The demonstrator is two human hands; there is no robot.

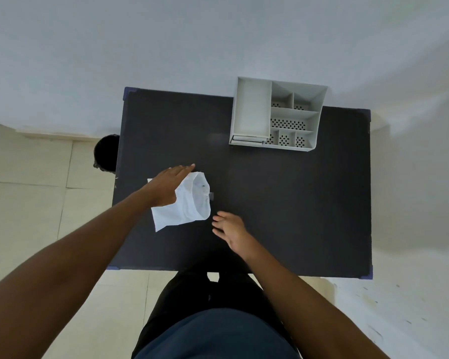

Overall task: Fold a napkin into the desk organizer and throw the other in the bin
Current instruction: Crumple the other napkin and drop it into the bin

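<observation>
A white napkin [192,206] lies on the black table [283,203], left of centre, with its right side curled up and over. My left hand [166,187] rests flat on the napkin's left part, fingers straight and pointing toward the far right. My right hand [230,229] hovers by the napkin's near right corner, fingers spread, holding nothing. A small white corner [149,180] shows just left of my left wrist; the rest of it is hidden. The grey desk organizer [319,117] stands at the table's far right. The black bin [106,151] sits on the floor at the table's left edge.
The organizer has one long compartment on its left and several small perforated ones on its right. A white wall runs behind the table. Pale floor tiles lie to the left, and my legs stand against the table's near edge.
</observation>
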